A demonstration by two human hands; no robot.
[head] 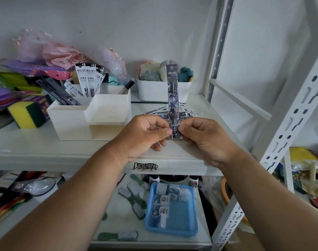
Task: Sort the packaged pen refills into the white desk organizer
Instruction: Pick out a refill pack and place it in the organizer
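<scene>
A long dark packaged refill (173,91) with printed figures stands upright above the shelf. My left hand (145,136) and my right hand (203,138) both pinch its lower end. The white desk organizer (107,107) sits to the left on the shelf. Its back left compartment holds several white refill packs (88,79), a front left one holds dark packs (64,95), and a marker (126,86) leans in the back right one. More refill packs (187,110) lie flat on the shelf behind my hands.
A white bin (154,91) of soft toys stands at the back. Sponges (25,113) and pink fabric crowd the left. A slotted metal upright (288,127) rises on the right. Below, a blue tray (183,220) and brushes lie on the lower shelf.
</scene>
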